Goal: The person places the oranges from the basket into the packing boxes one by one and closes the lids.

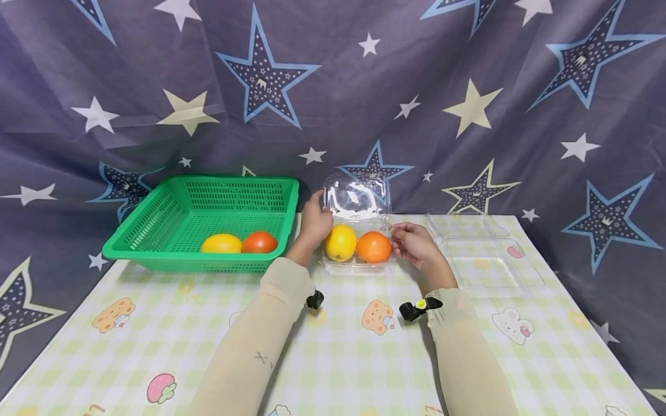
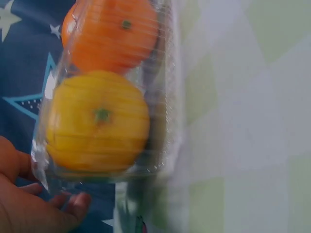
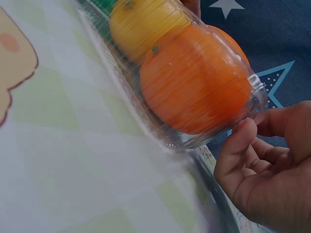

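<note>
A clear plastic clamshell container (image 1: 356,268) stands mid-table with its lid (image 1: 359,199) raised at the back. Inside, a round yellow fruit (image 1: 340,242) with a green stem spot lies on the left and an orange (image 1: 373,247) on the right. At the left rear corner, my left hand (image 1: 315,222) holds the container's edge, its fingers partly hidden behind the plastic in the left wrist view. Thumb and forefinger of my right hand (image 3: 272,165) pinch the rim at the right side, close beside the orange.
To the left sits a green perforated basket (image 1: 125,248) with a yellow oval fruit (image 1: 221,243) and a red-orange fruit (image 1: 259,242). Another clear container (image 1: 484,271) lies open at the right. A starry cloth (image 1: 333,86) hangs behind the checked table (image 1: 333,370).
</note>
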### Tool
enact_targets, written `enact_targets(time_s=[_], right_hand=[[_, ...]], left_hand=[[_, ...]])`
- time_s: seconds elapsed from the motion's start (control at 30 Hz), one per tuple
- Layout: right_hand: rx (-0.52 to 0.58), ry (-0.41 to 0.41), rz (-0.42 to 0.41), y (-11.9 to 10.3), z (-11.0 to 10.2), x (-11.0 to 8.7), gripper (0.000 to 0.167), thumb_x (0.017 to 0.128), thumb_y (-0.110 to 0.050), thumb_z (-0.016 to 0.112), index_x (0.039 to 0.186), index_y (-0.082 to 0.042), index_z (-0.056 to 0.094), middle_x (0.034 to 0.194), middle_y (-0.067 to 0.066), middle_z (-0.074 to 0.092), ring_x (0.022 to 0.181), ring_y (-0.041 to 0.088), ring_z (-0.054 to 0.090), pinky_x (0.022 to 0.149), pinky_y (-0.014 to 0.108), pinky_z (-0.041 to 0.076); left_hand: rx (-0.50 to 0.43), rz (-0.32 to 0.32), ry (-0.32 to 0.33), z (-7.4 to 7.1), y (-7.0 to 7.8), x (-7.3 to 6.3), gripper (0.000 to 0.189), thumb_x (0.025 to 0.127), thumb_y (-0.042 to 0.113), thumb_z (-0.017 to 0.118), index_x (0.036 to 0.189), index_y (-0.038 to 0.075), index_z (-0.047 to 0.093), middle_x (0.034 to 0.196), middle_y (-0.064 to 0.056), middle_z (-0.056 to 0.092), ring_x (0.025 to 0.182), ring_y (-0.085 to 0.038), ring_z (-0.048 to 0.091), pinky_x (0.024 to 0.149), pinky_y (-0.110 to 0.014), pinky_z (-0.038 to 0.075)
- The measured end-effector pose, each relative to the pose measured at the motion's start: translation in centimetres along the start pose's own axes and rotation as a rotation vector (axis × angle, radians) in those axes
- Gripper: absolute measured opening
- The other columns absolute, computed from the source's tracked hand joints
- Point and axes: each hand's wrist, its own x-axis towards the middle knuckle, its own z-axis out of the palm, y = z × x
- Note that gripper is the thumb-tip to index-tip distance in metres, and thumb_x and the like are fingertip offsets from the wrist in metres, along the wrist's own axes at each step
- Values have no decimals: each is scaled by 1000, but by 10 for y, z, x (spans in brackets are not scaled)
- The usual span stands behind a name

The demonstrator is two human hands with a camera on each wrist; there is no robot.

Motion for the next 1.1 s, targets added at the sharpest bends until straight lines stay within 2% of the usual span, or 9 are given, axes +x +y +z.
enact_targets(time_s=[0.1,0.23,0.5,0.7,0.8,1.0,1.1], right_hand=[[4,-1,4,1,-1,1,27,106,-8,51,128,7,50,89,7,54,63,11,51,54,20,47],[3,-2,2,1,-2,2,27,106,-9,51,128,7,50,89,7,54,63,10,51,54,20,47],[1,0,3,0,-1,2,25,106,-9,52,127,5,52,90,7,54,63,10,52,56,20,48],[7,-7,0,1,-1,3,24,106,-9,52,126,5,51,89,7,54,63,10,52,56,20,48],[6,-10,0,1,-2,3,25,106,-9,52,127,5,51,89,7,53,63,10,52,55,20,48],[10,-12,-2,1,-2,3,27,106,-9,52,128,6,49,88,7,54,62,10,52,55,20,48],[13,-10,0,2,-2,3,26,106,-10,53,127,5,51,87,6,54,62,10,52,55,20,48]], left_hand=[[-78,-40,-25,0,-5,3,55,101,3,49,155,1,39,144,-24,53,132,-35,52,112,-44,43],[-150,-52,-12,0,-8,4,51,102,3,48,153,-1,41,142,-22,54,131,-33,54,110,-40,45],[-120,-9,42,-1,-2,3,45,108,14,42,150,-1,46,143,-21,54,134,-32,51,113,-40,41],[-162,16,112,-3,5,2,43,108,17,44,147,0,51,138,-18,57,129,-31,54,112,-40,42],[-160,49,143,-3,8,1,41,107,16,48,144,1,54,130,-16,59,120,-30,57,107,-38,46],[-151,174,209,-4,16,-2,35,103,12,61,137,3,57,121,-16,60,106,-30,61,97,-37,51],[-154,213,235,-5,20,-3,33,103,12,61,134,2,59,118,-16,60,103,-28,60,94,-35,52]])
